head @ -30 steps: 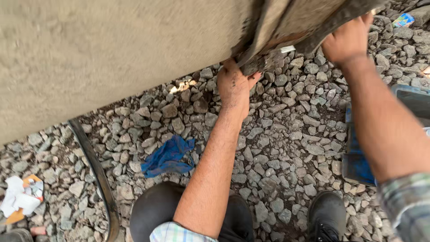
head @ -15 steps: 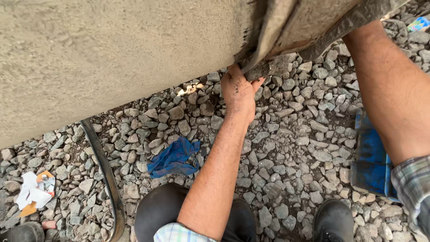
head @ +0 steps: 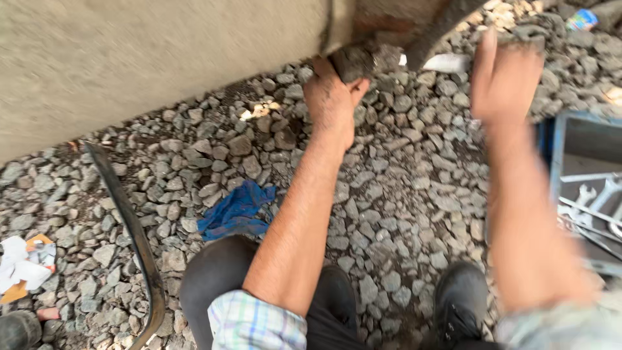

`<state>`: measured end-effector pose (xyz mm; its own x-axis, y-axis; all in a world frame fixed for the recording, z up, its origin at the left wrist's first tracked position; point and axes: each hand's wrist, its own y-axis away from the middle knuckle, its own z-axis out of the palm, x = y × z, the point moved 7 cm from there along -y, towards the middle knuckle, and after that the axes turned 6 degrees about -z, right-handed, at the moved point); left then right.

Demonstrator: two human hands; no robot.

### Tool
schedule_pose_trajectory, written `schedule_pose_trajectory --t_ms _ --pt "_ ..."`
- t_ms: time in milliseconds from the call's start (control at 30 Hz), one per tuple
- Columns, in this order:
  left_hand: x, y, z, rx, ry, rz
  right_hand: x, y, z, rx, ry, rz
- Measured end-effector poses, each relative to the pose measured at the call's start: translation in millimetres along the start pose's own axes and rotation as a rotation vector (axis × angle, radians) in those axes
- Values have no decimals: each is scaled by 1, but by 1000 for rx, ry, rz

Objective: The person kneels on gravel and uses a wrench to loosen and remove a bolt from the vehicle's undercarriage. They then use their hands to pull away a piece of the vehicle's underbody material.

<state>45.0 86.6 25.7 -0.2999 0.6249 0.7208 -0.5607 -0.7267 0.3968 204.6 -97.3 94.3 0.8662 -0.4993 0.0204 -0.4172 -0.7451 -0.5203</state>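
Under the dusty panel's edge (head: 194, 71), left hand (head: 332, 97) gripping a grimy part (head: 355, 61); blurred right hand (head: 505, 81), grip unclear.

Ground is all grey gravel (head: 402, 194), lit by flat daylight; a big dusty beige panel (head: 162, 58) fills the far left; a blue rag (head: 236, 210) lies on the stones, a dark curved strip (head: 133, 233) left of it; crumpled paper (head: 26, 266) near left; blue toolbox (head: 551, 162) right.
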Motion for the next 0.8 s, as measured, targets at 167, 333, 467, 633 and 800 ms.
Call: schedule_pose_trajectory --t_ms 167,333,467,633,800 --pt "4 -1 6 -111 -18 103 -147 150 4 -149 -687 677" --pt "-7 -5 -4 45 47 -114 -62 171 59 -298 -726 762" --pt "2 -2 3 -47 -8 -15 -28 149 80 -372 -889 696" --pt "3 2 3 -49 -13 -55 21 85 77 -226 -453 472" --pt "6 1 0 16 -56 -41 86 -41 138 -255 -4 128"
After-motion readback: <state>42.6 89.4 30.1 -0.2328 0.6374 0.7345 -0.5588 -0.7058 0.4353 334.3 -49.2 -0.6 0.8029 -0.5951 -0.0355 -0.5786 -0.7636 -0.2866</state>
